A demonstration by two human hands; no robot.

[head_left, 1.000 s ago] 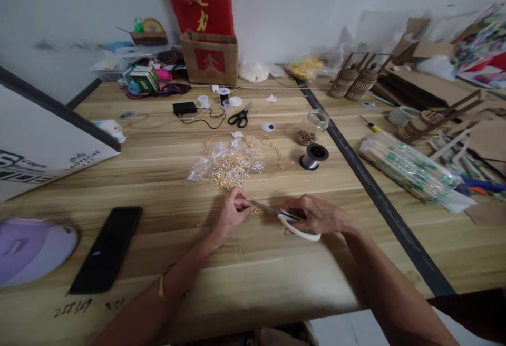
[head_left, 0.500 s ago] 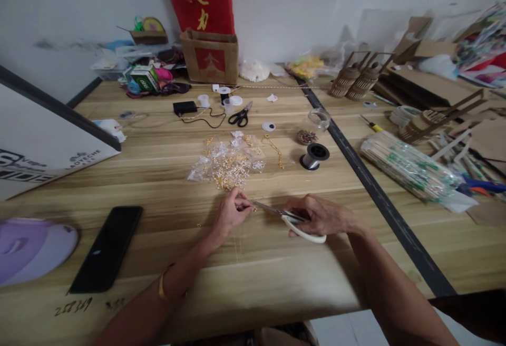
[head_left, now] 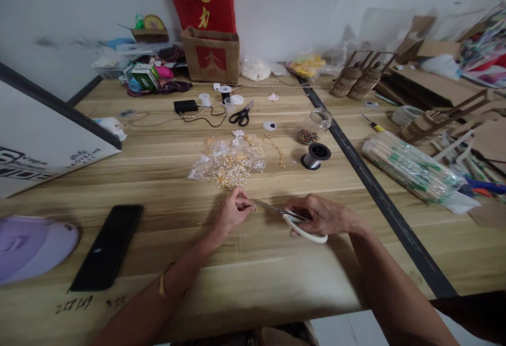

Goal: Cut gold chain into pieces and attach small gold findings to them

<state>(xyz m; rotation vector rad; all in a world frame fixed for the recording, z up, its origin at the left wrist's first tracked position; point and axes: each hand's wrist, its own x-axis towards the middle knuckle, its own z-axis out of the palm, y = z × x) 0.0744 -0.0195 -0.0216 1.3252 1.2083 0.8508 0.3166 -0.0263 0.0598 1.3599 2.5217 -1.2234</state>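
Observation:
White-handled scissors (head_left: 303, 229) are gripped in my right hand (head_left: 316, 214), with the blades pointing left. Their tips reach the fingertips of my left hand (head_left: 234, 210), which is closed in a pinch. A thin thread (head_left: 237, 246) trails below that hand over the wood; what exactly lies between the fingertips is too small to see clearly. Tiny gold pieces (head_left: 255, 209) show beside the fingertips, under the blades. Just beyond the left hand is a pile of gold and silver jewellery findings (head_left: 231, 169) with small clear bags. A gold chain (head_left: 280, 153) lies to its right.
A spool of clear line (head_left: 315, 156) and a jar of beads (head_left: 308, 135) stand to the right. Black scissors (head_left: 240, 118) lie farther back. At left are a phone (head_left: 106, 248) and a purple cap (head_left: 35, 251). Bagged wooden sticks (head_left: 411, 169) lie at right.
The view has shifted very slightly. Both hands and the scissors hold nearly the same position.

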